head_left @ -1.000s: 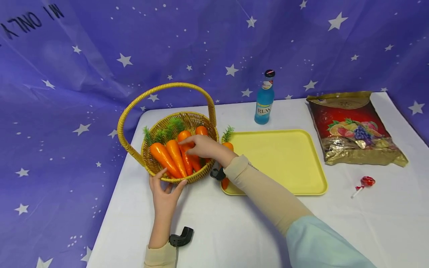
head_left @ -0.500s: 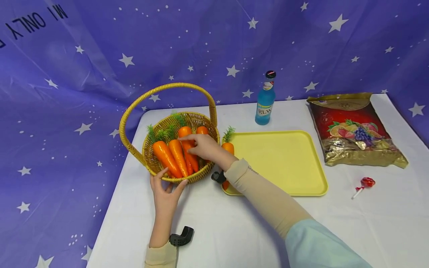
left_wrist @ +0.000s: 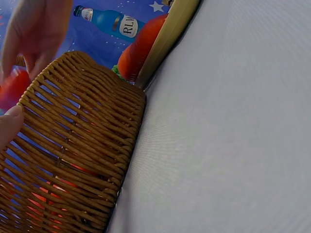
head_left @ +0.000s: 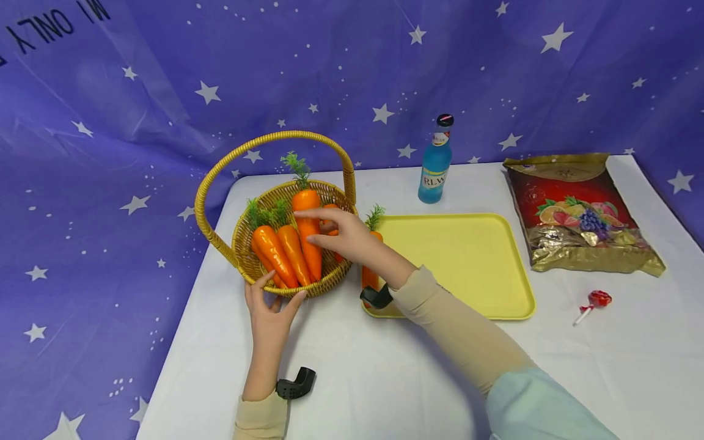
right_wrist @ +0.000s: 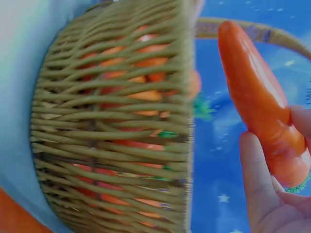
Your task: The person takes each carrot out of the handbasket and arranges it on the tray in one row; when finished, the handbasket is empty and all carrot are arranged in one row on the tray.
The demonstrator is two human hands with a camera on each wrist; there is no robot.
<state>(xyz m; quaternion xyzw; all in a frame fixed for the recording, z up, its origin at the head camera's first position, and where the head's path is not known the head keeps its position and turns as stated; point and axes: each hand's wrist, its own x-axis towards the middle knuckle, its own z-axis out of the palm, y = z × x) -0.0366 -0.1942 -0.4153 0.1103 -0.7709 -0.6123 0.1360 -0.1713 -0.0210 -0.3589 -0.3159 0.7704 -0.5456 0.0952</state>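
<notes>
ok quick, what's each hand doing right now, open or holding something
Left hand: holding the basket by its near rim.
Right hand: holding a carrot toward its leafy end.

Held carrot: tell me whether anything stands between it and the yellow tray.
The basket's rim lies between, though the carrot in the right hand appears raised above it. Another carrot lies along the left of the tray; nothing else seems to block the way.
</notes>
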